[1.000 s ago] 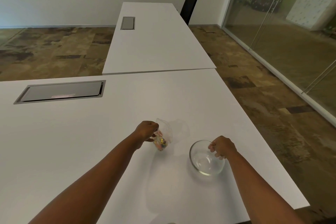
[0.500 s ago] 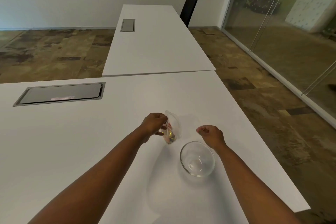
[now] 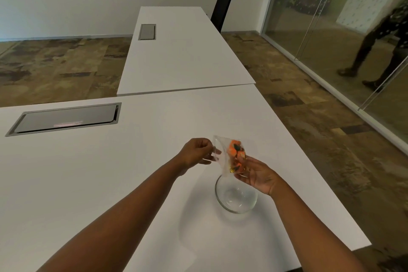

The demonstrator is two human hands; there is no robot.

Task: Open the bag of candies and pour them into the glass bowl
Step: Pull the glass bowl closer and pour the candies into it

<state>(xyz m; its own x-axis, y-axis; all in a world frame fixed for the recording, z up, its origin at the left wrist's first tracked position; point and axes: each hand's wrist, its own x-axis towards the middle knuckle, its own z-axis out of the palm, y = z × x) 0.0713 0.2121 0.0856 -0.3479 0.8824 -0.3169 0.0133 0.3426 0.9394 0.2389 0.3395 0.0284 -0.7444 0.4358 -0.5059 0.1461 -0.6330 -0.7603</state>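
A small clear plastic bag of candies [image 3: 234, 154], orange, dark and gold inside, hangs in the air just above the far rim of the glass bowl [image 3: 236, 200]. My left hand [image 3: 196, 152] pinches the bag's left top edge. My right hand [image 3: 257, 175] cups the bag from below and the right, fingers against the candies. The bowl stands on the white table [image 3: 110, 183] below my right hand, with nothing in it. I cannot tell whether the bag's mouth is open.
A grey cable hatch [image 3: 66, 118] is set in the table at the far left. The table's right edge runs close to the bowl. A second white table [image 3: 181, 55] and a black chair [image 3: 223, 6] lie beyond. A person's legs [image 3: 375, 51] show behind the glass wall.
My right hand let go of the bowl's rim, rose and took hold of the bag from below. My left hand lifted the bag over the bowl. The bowl sits nearer the middle.
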